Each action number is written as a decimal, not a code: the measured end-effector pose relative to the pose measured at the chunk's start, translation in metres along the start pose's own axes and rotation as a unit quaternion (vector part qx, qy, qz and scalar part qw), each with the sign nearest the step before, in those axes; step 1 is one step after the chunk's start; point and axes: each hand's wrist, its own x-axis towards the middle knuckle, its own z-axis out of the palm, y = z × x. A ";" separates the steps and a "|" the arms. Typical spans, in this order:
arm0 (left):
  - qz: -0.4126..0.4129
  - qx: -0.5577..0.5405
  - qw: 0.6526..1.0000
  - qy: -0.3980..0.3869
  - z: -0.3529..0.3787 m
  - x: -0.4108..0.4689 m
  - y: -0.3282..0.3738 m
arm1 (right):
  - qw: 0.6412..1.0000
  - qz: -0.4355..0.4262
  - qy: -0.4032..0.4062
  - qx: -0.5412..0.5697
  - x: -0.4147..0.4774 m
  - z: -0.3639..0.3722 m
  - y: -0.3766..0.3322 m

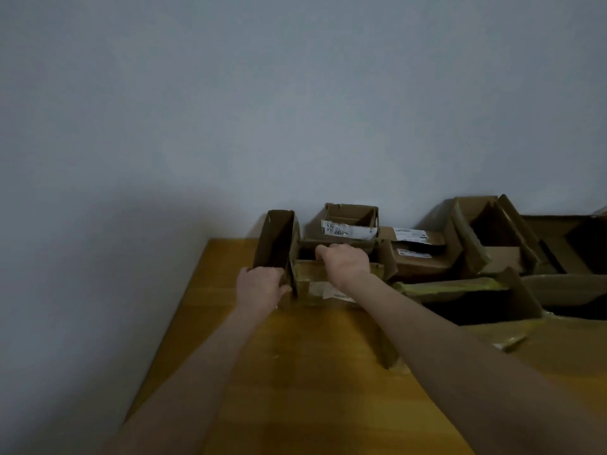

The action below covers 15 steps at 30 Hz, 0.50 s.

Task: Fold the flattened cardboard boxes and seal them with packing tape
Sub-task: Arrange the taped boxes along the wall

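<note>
While hands (261, 287) (345, 261) grip, box (312, 289) stands open.

At least six cardboard boxes (345, 221), two hands (261, 287), one table (295, 389)

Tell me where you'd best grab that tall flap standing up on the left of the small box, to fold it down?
Probably its free top edge, pinched from the outer left. The upright flap is hinged low on the small cardboard box, so the top gives most leverage. The left hand grips its lower edge, and the right hand crowds the inside.
</note>
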 end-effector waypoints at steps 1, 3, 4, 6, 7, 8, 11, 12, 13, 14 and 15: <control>-0.018 0.018 1.000 0.000 -0.001 -0.001 0.006 | 1.000 -0.007 -0.002 0.010 0.000 -0.001 0.006; -0.048 0.026 0.997 0.062 -0.003 -0.005 0.020 | 0.999 -0.023 0.025 0.043 -0.003 -0.007 0.019; -0.047 0.008 0.991 0.125 -0.005 -0.009 0.031 | 0.996 -0.033 0.047 0.063 -0.005 -0.011 0.027; 0.001 -0.025 0.974 0.223 -0.011 -0.020 0.063 | 0.991 -0.036 0.082 0.104 -0.015 -0.023 0.048; 0.036 -0.033 0.964 0.260 -0.014 -0.026 0.085 | 0.989 -0.034 0.090 0.116 -0.020 -0.030 0.060; 0.070 -0.040 0.955 0.287 -0.016 -0.033 0.107 | 0.987 -0.031 0.094 0.124 -0.025 -0.037 0.074; 0.157 -0.053 0.948 0.270 -0.021 -0.051 0.174 | 0.983 -0.001 0.104 0.150 -0.042 -0.056 0.118; 0.184 -0.045 0.951 0.242 -0.019 -0.055 0.193 | 0.983 0.010 0.107 0.150 -0.048 -0.061 0.132; 0.210 -0.026 0.955 0.209 -0.015 -0.058 0.210 | 0.983 0.020 0.109 0.148 -0.055 -0.065 0.145; 0.236 0.002 0.956 0.175 -0.010 -0.060 0.226 | 0.983 0.028 0.108 0.146 -0.062 -0.068 0.156; 0.248 0.027 0.959 0.134 -0.006 -0.062 0.240 | 0.983 0.034 0.107 0.147 -0.070 -0.070 0.166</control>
